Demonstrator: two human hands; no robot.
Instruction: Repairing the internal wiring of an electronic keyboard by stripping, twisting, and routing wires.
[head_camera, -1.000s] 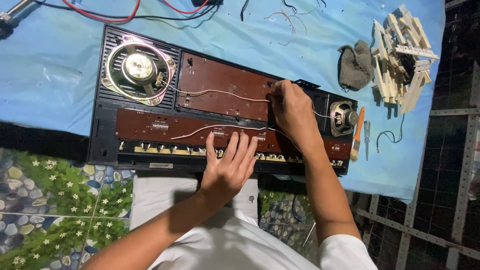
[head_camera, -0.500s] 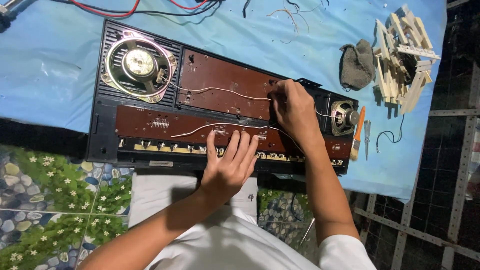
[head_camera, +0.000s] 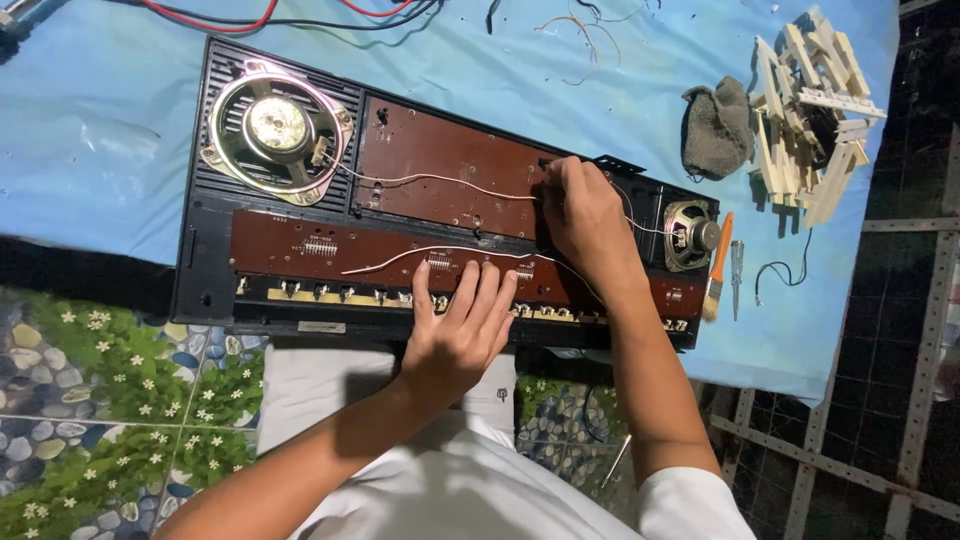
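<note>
An opened black radio chassis (head_camera: 200, 250) lies on a blue sheet, showing two brown circuit boards (head_camera: 450, 180), a large speaker (head_camera: 275, 125) at left and a small speaker (head_camera: 692, 235) at right. My left hand (head_camera: 455, 335) rests flat, fingers spread, on the lower board's front edge. My right hand (head_camera: 585, 220) is closed over the right end of the upper board, pinching something small that its fingers hide. Thin white wires (head_camera: 440, 180) run across both boards toward it.
A small orange-handled brush (head_camera: 718, 270) and a slim tool (head_camera: 738, 275) lie right of the chassis. A grey cloth (head_camera: 715, 125) and a pile of pale wooden sticks (head_camera: 810, 110) sit at the far right. Red and black cables (head_camera: 250, 15) cross the top. Patterned floor lies below left.
Both hands stay in place on the boards; the right hand shifts only slightly at the upper board's right end.
</note>
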